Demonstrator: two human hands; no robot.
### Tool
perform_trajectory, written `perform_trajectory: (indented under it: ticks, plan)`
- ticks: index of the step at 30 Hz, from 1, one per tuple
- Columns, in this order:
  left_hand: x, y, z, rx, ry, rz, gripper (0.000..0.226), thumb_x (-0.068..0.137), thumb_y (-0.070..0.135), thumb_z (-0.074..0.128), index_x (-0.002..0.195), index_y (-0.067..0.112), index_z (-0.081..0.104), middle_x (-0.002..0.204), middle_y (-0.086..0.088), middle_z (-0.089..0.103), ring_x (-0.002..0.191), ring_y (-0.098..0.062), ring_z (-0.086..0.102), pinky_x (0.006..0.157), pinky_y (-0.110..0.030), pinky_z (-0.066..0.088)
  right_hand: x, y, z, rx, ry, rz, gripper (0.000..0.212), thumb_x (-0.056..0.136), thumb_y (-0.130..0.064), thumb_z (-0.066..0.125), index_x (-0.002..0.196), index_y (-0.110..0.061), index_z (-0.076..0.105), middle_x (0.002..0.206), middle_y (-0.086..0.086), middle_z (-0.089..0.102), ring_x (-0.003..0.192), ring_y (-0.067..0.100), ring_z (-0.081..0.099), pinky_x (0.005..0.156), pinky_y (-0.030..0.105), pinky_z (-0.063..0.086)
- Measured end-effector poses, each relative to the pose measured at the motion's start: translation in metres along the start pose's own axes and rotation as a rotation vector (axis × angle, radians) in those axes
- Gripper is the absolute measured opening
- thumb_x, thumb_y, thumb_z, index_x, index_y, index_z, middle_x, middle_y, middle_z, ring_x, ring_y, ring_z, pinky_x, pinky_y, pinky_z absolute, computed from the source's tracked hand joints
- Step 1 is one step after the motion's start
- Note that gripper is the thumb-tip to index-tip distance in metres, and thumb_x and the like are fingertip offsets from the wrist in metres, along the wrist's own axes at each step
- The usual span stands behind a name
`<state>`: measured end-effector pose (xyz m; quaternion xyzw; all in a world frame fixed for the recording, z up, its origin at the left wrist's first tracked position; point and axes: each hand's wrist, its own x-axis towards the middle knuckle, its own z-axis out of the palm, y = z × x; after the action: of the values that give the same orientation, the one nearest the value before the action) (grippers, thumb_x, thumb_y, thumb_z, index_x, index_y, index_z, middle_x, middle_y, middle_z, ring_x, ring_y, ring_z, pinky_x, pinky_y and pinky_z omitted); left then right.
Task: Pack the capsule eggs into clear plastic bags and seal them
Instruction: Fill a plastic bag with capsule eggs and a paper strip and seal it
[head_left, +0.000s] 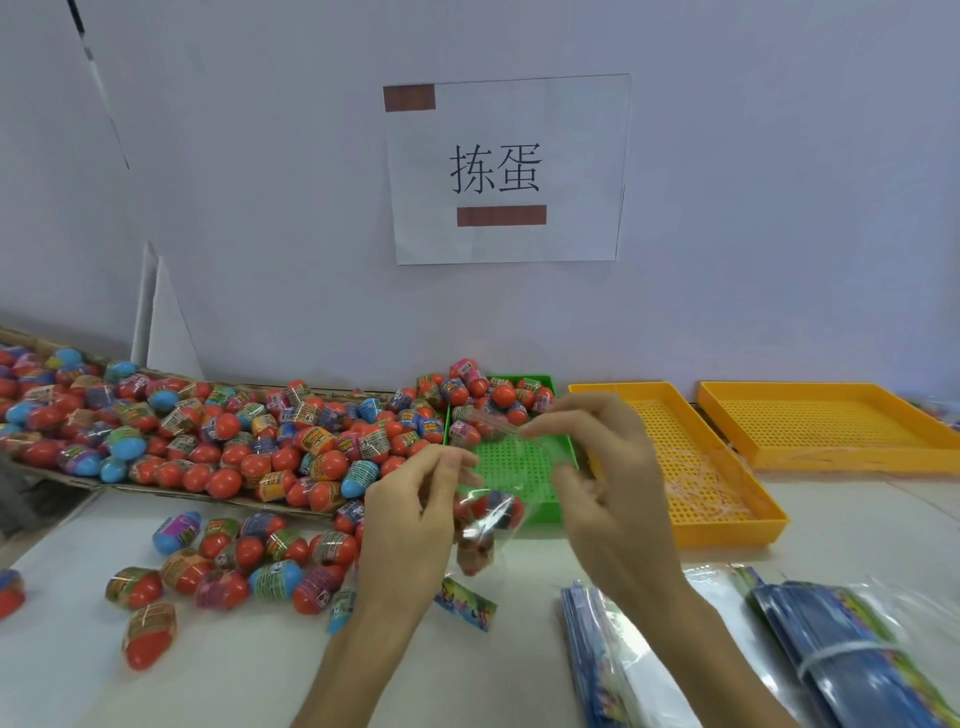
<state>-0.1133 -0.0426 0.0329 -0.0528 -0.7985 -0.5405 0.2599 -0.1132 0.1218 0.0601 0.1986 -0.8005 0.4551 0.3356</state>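
I see the clear plastic bag (491, 499) hanging between both hands, its top edge pinched by my left hand (415, 514) and right hand (597, 467). It looks crinkled, with red capsule eggs (485, 512) inside.

Both forearms reach forward over the bench (519, 613). The left hand (415, 512) pinches with curled fingers; the right hand (597, 467), raised higher, pinches likewise, thumb and forefinger pointing toward the left hand.

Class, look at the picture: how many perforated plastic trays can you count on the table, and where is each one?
3. A green tray sits behind the hands, partly filled with capsule eggs; a yellow tray lies just right of it; a second yellow tray lies farthest right, cut off by the frame edge.
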Motion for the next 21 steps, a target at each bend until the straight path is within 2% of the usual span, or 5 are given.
perform_trajectory:
  ticks: [3,5,9,12,21]
  plan:
    - [0.004,-0.001,-0.006,-0.059,0.107,-0.022,0.027,0.104,0.024,0.050,0.091,0.026,0.073,0.083,0.021,0.073,0.083,0.002,0.068,0.070,-0.012,0.051,0.019,0.009,0.006,0.111,0.113,0.144,0.031,0.088,0.001,0.055,0.087,-0.027,0.070,0.095,-0.016,0.065,0.096,0.003,0.061,0.078,0.013,0.046]
    - [0.007,-0.004,-0.010,-0.117,0.156,-0.043,0.026,0.104,0.020,0.052,0.091,0.021,0.074,0.083,0.016,0.074,0.083,-0.001,0.069,0.071,-0.012,0.051,0.038,0.026,0.018,0.030,-0.045,0.292,0.032,0.093,0.000,0.057,0.089,-0.028,0.071,0.095,-0.017,0.068,0.088,-0.005,0.061,0.070,0.008,0.046]
    - [0.011,-0.007,-0.012,-0.190,0.179,-0.094,0.026,0.104,0.021,0.052,0.092,0.018,0.075,0.083,0.010,0.076,0.081,-0.003,0.070,0.075,-0.015,0.053,0.064,0.068,0.059,-0.210,-0.533,0.320,0.031,0.095,-0.005,0.060,0.123,-0.017,0.067,0.122,-0.003,0.068,0.105,0.009,0.060,0.096,0.026,0.051]
    - [0.013,-0.009,-0.013,-0.237,0.195,-0.112,0.027,0.103,0.022,0.052,0.091,0.020,0.076,0.084,0.011,0.076,0.082,-0.003,0.070,0.072,-0.010,0.051,0.069,0.080,0.087,-0.160,-0.677,0.214,0.045,0.090,-0.005,0.066,0.131,-0.022,0.062,0.130,-0.002,0.065,0.117,0.017,0.060,0.100,0.033,0.050]
    - [0.015,-0.012,-0.015,-0.319,0.172,-0.164,0.032,0.104,0.027,0.052,0.087,0.030,0.079,0.087,0.006,0.077,0.083,-0.012,0.070,0.072,-0.018,0.054,0.065,0.071,0.066,0.003,-0.239,0.401,0.029,0.092,-0.011,0.069,0.120,-0.018,0.070,0.110,-0.003,0.071,0.099,0.011,0.066,0.089,0.029,0.057]
